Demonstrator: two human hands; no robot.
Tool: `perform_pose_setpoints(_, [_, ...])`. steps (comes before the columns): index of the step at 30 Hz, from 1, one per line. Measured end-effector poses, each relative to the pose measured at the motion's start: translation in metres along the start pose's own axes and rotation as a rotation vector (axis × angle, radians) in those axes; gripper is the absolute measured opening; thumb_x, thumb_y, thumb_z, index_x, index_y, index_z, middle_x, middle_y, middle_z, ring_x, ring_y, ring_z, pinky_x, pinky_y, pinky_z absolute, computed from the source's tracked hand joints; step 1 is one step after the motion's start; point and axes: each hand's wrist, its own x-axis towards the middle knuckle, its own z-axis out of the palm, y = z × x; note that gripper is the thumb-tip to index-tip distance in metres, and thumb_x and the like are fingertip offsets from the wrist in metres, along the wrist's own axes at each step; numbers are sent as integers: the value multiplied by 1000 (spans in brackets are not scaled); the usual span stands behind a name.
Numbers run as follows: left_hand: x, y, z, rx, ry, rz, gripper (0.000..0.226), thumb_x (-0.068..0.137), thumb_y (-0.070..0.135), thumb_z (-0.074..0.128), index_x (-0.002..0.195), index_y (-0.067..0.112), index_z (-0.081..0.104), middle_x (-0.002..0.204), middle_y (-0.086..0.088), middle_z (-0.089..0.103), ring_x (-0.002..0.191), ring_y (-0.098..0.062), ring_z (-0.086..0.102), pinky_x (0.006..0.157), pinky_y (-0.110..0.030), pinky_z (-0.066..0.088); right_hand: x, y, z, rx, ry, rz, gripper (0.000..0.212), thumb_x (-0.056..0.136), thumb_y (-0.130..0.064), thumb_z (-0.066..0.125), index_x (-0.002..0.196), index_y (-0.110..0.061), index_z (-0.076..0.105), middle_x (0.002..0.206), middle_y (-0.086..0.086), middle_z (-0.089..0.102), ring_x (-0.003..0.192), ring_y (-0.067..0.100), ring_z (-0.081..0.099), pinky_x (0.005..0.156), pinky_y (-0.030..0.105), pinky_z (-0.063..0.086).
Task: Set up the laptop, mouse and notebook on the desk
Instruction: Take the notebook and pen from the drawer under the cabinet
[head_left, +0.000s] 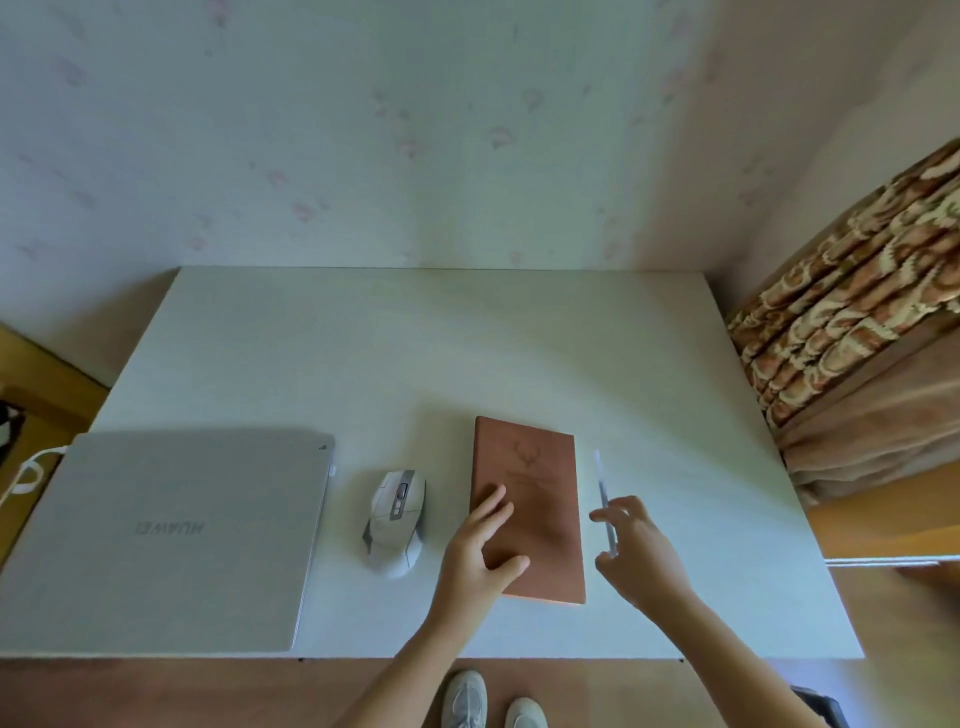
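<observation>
A closed silver laptop (171, 535) lies at the front left of the white desk (415, 353). A white mouse (393, 522) sits just right of it. A closed brown notebook (540, 499) with a deer emblem lies right of the mouse. My left hand (480, 551) rests on the notebook's lower left part, fingers straight, thumb on the cover. A white pen (603, 499) lies right of the notebook. My right hand (636, 545) hovers at the pen, thumb and fingers loosely curved around its lower end; whether they touch it is unclear.
A white cable (26, 473) loops off the desk's left edge by the laptop. A patterned curtain (857, 312) hangs beside the desk's right edge. The wall runs along the desk's back. My shoes (491, 701) show on the wooden floor below the front edge.
</observation>
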Motion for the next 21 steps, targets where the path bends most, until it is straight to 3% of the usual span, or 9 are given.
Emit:
perform_pose_setpoints(3, [6,-11,-3,194,-43,52,58,82,15,74,136,16,53,153,17,29,139,3,30,112,-14,26,6,-1,10,-17,-16,30,47,78,-7,57,122,-21,55,132,-5,40,90,20,64,67,28,50])
perform_pose_setpoints(6, [8,-20,-6,347,-84,54,61,83,29,72,139,23,50,157,19,17,130,-8,35,105,-15,24,10,-1,20,-27,-21,53,47,78,-6,56,122,-22,55,132,-5,38,88,21,64,64,28,51])
perform_pose_setpoints(11, [3,-33,-7,435,-141,83,78,73,53,66,144,37,38,155,32,-5,127,-2,18,106,-20,18,16,0,35,-30,-4,86,48,79,-4,55,123,-22,53,132,-6,36,78,19,64,55,23,46])
perform_pose_setpoints(16, [2,-39,-4,441,-109,74,87,66,55,71,144,37,38,154,33,-5,126,-8,19,105,-20,18,17,5,46,-39,8,108,50,80,-3,55,126,-23,50,133,-5,33,68,18,61,43,16,34])
perform_pose_setpoints(21, [6,-37,3,433,-60,57,85,65,53,74,142,36,42,154,34,1,127,-12,24,103,-19,23,18,4,46,-50,37,111,53,81,-2,53,129,-23,48,135,-3,33,70,23,61,49,25,37])
